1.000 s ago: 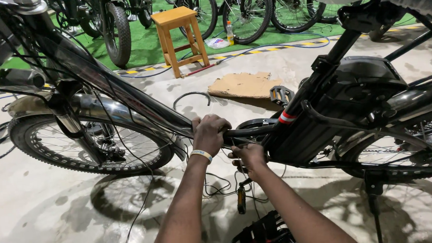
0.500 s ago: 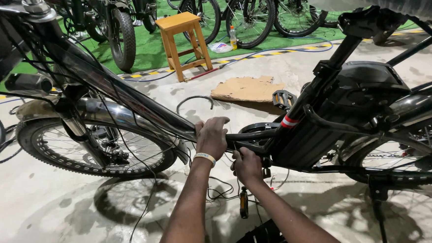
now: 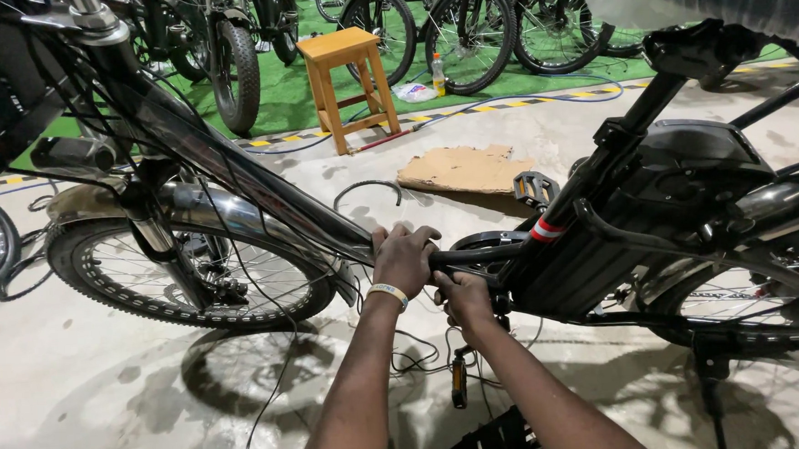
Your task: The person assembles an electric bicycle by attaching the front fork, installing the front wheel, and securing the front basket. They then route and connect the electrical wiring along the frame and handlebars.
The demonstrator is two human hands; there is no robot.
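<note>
Grey concrete floor (image 3: 90, 405), green mat (image 3: 292, 93) beyond, wooden stool (image 3: 351, 81), flat cardboard (image 3: 465, 169).

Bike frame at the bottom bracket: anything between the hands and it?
Nothing visible. The left hand is wrapped on the bike frame at its lower end. The right hand touches the frame just below, by the crank. Loose cables hang beneath, not between.

Right hand (image 3: 465, 296) shifted lower under the frame tube (image 3: 474, 255), left hand (image 3: 405, 257) — seemingly — regripped higher
</note>
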